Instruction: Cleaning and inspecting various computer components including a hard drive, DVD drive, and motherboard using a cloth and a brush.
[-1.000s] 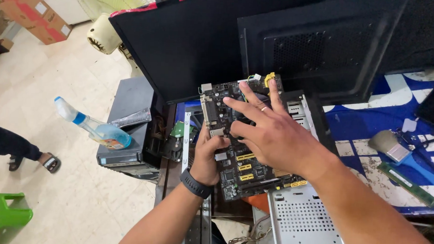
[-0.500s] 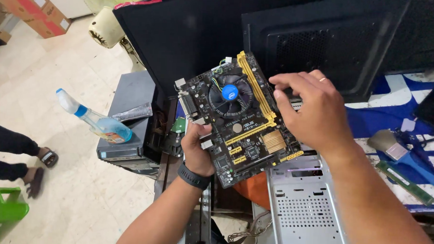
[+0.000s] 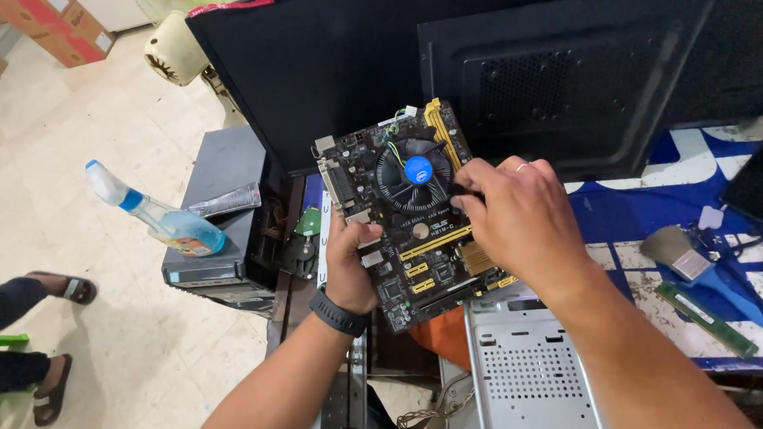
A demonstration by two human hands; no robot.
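- I see a blue-and-white covered table (image 3: 656,209) carrying a blue-handled brush (image 3: 697,263) and a green memory stick (image 3: 707,319).
- On the tiled floor (image 3: 57,183) stands a grey computer case (image 3: 218,216), a spray bottle (image 3: 163,218) lying on it.

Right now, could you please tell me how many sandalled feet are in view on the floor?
2: one sandalled foot at the left edge, level with the spray bottle; the other nearer the bottom-left corner. None seem hidden.
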